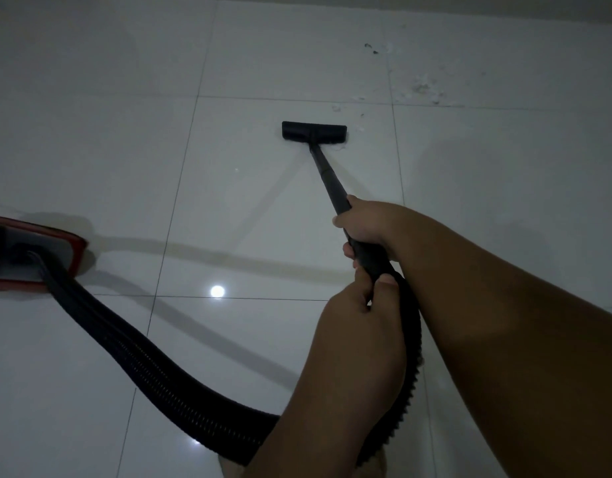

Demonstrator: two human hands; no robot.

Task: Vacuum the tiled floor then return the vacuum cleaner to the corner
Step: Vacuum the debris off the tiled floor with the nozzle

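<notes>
Gripping wand [327, 174], both hands [364, 225], nozzle [314, 131] ahead

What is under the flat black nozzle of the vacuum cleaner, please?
The flat black plastic nozzle lies on the glossy white tiled floor. A thin wisp of fluff shows at its near right edge. Any dust directly beneath is covered.

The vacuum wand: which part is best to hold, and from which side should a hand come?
Grip the wand at its near end, where the ribbed hose joins, coming from above. The slim straight tube slants down to the floor head and is nearest there; the right hand and left hand hold it so.
</notes>
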